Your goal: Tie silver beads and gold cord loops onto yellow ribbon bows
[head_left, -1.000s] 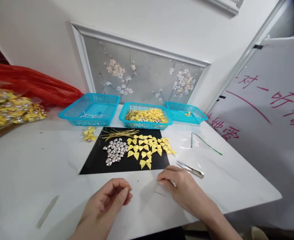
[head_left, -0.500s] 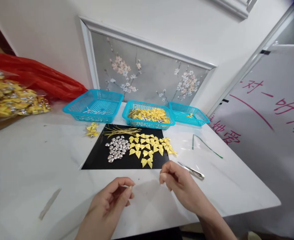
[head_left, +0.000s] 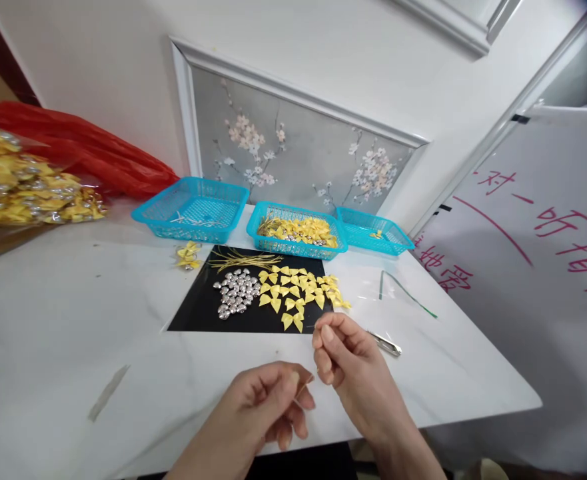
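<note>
My left hand [head_left: 268,407] is closed in a pinch over the table's front part; a thin strand seems to show at its fingertips, too fine to name. Just right of it and higher, my right hand [head_left: 348,353] pinches a thin, needle-like sliver that pokes out leftward from the fingertips. Beyond both hands lies a black mat [head_left: 193,313]. On it are silver heart-shaped beads [head_left: 238,293], yellow ribbon bows [head_left: 293,304] and a bundle of gold cords [head_left: 243,259]. Small metal snips [head_left: 387,344] lie partly hidden behind my right hand.
Along the wall stand a left blue basket [head_left: 188,230] with white strips, a middle blue basket [head_left: 298,251] full of bows and a right blue basket [head_left: 393,248]. A finished-looking bow piece [head_left: 188,255], a green strip [head_left: 408,297] and bagged bows [head_left: 28,187] lie around.
The thin sliver seen under my right hand on the table is gone from there. My left hand has moved right, close to my right hand, which has turned with its fingertips up.
</note>
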Tool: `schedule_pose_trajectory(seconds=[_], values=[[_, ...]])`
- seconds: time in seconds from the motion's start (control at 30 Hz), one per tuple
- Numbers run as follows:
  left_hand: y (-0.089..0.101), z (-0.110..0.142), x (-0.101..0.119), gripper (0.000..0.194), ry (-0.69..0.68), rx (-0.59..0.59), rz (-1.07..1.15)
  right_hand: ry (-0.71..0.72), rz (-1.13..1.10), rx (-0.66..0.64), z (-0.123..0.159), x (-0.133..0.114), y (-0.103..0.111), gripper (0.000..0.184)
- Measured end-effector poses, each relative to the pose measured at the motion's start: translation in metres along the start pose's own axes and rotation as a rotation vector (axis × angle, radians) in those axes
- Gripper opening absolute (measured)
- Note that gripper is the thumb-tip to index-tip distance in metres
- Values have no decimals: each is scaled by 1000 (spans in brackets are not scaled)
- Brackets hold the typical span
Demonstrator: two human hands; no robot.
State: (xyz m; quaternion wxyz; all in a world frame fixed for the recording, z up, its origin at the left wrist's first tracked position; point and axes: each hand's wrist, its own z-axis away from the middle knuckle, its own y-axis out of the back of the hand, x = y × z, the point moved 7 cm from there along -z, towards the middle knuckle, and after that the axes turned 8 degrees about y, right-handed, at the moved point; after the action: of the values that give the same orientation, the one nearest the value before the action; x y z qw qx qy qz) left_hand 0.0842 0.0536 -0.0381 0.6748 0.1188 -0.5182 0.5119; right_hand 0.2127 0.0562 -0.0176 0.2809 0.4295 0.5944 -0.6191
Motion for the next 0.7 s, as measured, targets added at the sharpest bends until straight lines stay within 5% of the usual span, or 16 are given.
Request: schedule_pose_trajectory(seconds=[0.13,0.3,0.53,0.7], values=[[6,-2,-3,36,-13,58,-176,14,-14,29,4,0,5,23],[13,4,-3,42,-80,77,-145,24,-83,97,5,-5,15,26],[26,9,-9,32,-65,106,340,10,-190,185,9,7,20,52],[26,2,-11,26,-17,55,626,-46,-231,178,14,24,13,35]])
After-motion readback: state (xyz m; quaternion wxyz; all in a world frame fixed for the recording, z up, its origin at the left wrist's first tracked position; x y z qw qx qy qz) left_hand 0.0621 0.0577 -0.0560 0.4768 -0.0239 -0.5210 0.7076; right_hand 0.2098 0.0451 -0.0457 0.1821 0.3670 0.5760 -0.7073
